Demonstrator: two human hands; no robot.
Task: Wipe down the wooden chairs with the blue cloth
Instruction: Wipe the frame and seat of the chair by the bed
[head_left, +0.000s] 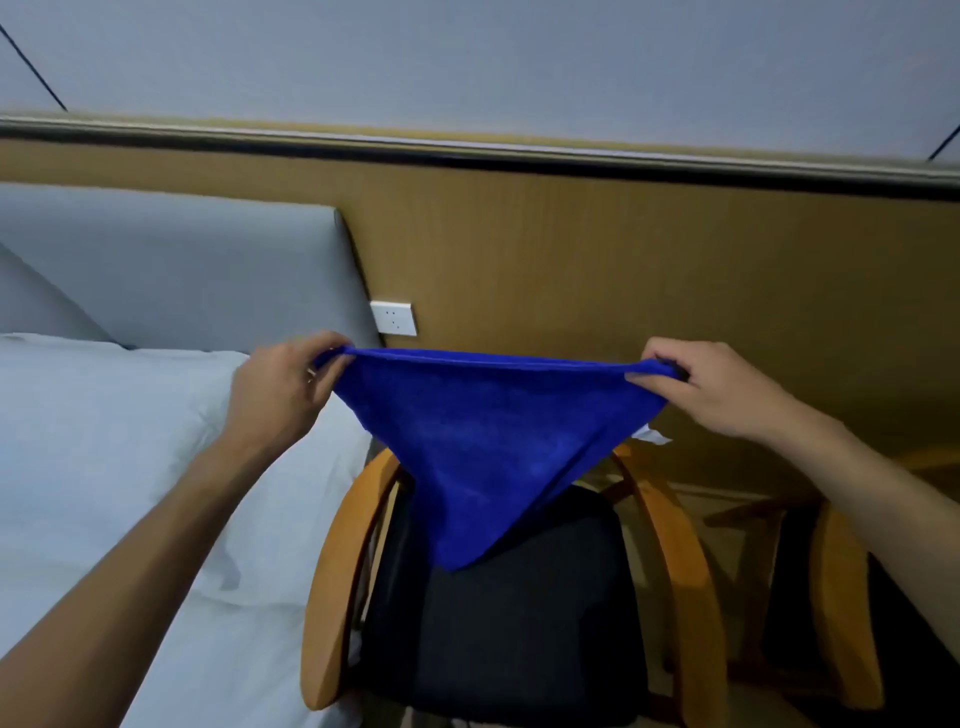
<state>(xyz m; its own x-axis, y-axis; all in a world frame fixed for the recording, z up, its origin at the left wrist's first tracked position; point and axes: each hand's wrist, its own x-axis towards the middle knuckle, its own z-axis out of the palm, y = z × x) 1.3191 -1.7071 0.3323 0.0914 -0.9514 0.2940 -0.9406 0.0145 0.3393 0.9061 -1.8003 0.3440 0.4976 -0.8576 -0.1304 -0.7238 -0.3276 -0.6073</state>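
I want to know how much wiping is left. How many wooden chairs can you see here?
2. One wooden chair stands beside the bed, right under the blue cloth. A second chair is at the right edge, partly behind the forearm. More may be out of view.

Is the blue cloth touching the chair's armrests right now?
No, both hands, left and right, hold the blue cloth stretched in the air above the chair.

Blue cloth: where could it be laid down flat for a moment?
Best patch: the white bedding left of the chair's left armrest. The dark seat between the armrests is bare but narrower. Right of it a second chair crowds the room. Both hands hold the cloth.
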